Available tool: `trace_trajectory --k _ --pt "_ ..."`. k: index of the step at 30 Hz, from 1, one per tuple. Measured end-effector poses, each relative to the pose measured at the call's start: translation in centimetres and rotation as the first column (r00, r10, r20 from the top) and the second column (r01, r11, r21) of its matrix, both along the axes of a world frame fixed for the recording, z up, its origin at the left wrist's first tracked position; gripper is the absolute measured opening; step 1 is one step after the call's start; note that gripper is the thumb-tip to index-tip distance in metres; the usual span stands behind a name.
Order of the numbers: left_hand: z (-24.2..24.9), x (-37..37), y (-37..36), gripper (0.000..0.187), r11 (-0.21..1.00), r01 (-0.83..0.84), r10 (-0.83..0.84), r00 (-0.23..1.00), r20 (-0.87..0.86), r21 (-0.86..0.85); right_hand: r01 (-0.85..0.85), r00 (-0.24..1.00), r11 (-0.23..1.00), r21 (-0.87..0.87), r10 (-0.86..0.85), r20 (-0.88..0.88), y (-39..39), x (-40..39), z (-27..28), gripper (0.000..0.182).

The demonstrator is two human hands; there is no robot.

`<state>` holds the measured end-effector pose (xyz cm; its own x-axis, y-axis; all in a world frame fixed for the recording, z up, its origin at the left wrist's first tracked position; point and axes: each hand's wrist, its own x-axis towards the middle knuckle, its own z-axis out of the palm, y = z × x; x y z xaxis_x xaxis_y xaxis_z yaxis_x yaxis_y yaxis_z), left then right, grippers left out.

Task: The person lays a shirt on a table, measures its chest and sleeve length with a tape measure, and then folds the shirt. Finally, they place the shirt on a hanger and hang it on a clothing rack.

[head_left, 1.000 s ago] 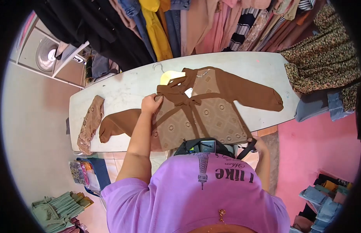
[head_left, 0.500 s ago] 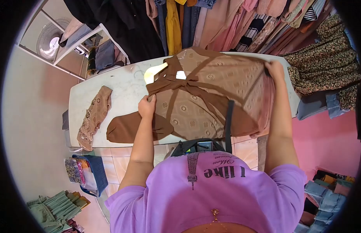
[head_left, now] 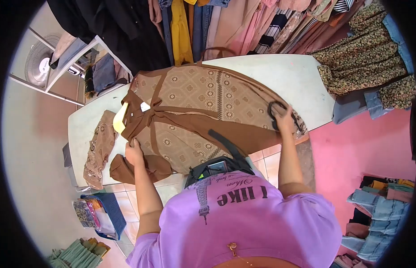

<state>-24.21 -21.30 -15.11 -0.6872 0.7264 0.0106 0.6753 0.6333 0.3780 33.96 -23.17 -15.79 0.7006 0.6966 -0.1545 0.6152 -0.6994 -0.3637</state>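
Note:
A long brown patterned garment (head_left: 190, 96) with a plain brown tied sash lies spread across the white table (head_left: 301, 67). A pale yellow hanger (head_left: 120, 118) sticks out of its collar, and a small white tag (head_left: 145, 106) shows near the neck. My left hand (head_left: 134, 152) is closed on the garment's edge below the collar, beside a bunched brown sleeve. At the wide hem end, my right hand (head_left: 284, 118) has its fingers curled on the cloth, with a dark loop around them. Another patterned piece (head_left: 99, 149) lies at the table's left.
Clothes (head_left: 181, 33) hang along the far side, with a floral garment (head_left: 351, 62) at the right. A fan (head_left: 38, 64) and white shelf frame (head_left: 51, 80) stand at the left. Below are a blue basket (head_left: 111, 214) and folded clothes (head_left: 377, 214) at the lower right.
The garment has shifted left in view and lies flatter, its hem spread out. My right hand has moved down and left with the hem; my left hand keeps its hold near the collar.

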Motion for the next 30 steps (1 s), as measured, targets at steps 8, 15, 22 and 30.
trace_trajectory --k 8,15,22,30 --pt "0.4 0.7 -0.4 0.043 0.999 0.032 -0.032 0.999 0.006 0.028 0.178 0.981 0.982 -0.06 -0.181 -0.064 0.0 12.2 -5.6 0.049" --pt "0.2 0.3 -2.1 0.046 0.996 -0.005 0.009 0.999 -0.045 0.088 0.016 0.999 0.78 0.626 -0.043 0.028 15.4 9.5 9.5 0.041" --pt "0.0 -1.9 -3.1 0.055 0.996 -0.029 0.038 0.993 -0.112 0.078 -0.257 0.966 0.93 0.263 0.242 0.088 15.4 2.0 9.5 0.054" --pt "-1.5 -4.0 -2.4 0.053 0.997 -0.065 0.068 0.991 -0.113 0.036 0.07 0.993 0.983 -0.168 -0.053 0.105 0.5 7.9 0.1 0.058"
